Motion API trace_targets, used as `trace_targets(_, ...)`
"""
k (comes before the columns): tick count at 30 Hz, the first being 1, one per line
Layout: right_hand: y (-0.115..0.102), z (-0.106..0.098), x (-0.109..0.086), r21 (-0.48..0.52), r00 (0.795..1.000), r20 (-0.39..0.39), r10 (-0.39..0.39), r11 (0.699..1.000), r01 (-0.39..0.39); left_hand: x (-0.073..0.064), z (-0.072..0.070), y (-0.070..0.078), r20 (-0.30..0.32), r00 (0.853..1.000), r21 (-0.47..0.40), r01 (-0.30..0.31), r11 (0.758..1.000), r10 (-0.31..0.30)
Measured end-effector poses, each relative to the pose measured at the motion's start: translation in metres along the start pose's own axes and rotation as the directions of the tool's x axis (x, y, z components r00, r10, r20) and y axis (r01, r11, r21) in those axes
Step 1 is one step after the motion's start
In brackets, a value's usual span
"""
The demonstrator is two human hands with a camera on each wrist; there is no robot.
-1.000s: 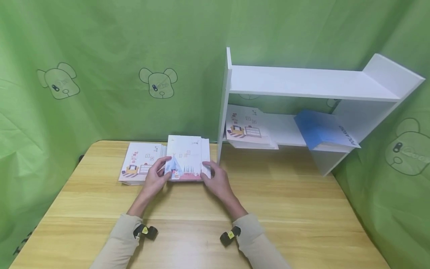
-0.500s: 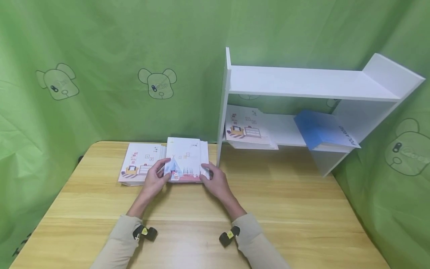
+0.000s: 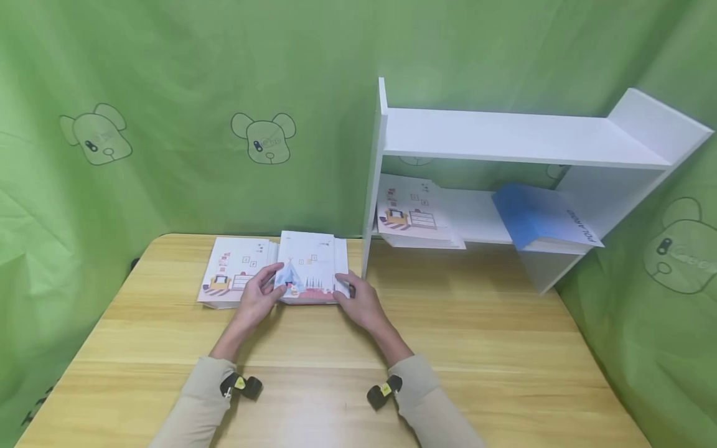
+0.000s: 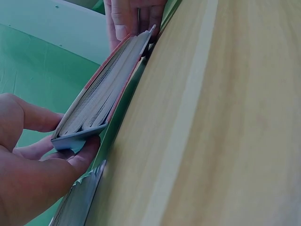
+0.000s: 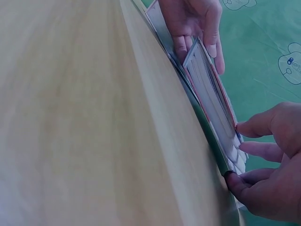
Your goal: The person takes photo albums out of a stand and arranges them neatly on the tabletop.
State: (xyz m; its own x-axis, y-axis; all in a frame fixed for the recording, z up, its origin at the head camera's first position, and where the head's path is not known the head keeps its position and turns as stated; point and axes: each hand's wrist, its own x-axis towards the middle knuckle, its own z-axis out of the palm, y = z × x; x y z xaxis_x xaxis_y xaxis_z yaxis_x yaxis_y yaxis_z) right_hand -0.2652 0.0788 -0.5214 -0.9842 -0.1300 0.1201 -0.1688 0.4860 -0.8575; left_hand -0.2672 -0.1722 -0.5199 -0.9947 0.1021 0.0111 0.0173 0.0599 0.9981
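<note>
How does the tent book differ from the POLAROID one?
The tent book is mostly white with a drawn scene; the POLAROID book fades from blue to near-white. The left hand and right hand hold the tent book; the POLAROID book sits on the lower shelf. Both look thick.

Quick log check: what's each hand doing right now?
Left hand: holding the tent-print book at its left side.
Right hand: holding the same book at its right side.

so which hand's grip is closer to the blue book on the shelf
Right. The right hand has its grip on the right side of the tent-picture book, lower than and left of the blue book; the left hand grips the opposite side, farther left.
</note>
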Motion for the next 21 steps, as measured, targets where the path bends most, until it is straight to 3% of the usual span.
trace_targets(21, -0.002, -0.0026, -0.0004, -0.011, 0.998, 0.051, 0.044, 0.999, -0.044, -0.0001, -0.0014, -0.0009, 0.009, 0.999, 0.013, 0.035, 0.999, -0.035)
